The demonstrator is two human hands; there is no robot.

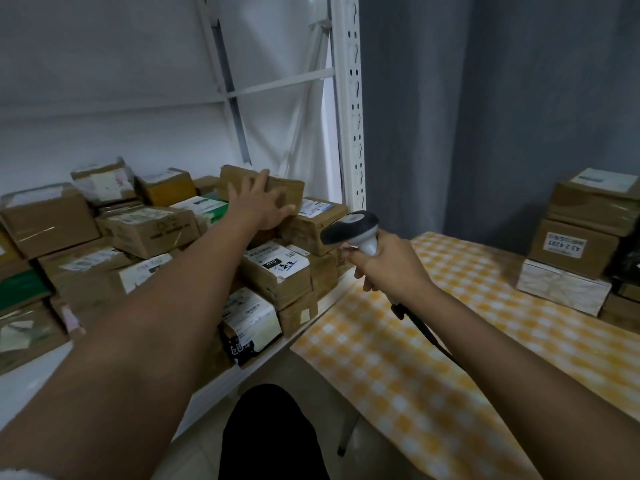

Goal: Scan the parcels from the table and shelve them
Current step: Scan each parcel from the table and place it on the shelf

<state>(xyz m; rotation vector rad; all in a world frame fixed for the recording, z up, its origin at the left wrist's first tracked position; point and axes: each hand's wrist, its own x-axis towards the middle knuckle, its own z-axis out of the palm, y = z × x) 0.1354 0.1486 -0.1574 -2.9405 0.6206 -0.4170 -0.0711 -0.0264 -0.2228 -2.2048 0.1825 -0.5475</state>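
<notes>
Right hand [388, 263] near, grip wrapped round scanner [353, 228] handle, head aimed left toward shelf; judged parked ready for next scan, cord trailing over checked tabletop [433, 341].

Left hand [263, 206] reaches farther, fingers spread flat on brown parcel [277, 188], pressing, not curled round it; parcel sits atop shelf stack, likely being seated so it won't slide.

Shelf [263, 355] crowded with boxes, labels up.

Far right, 3 stacked parcels [581, 244] wait on tabletop, unshelved.
</notes>
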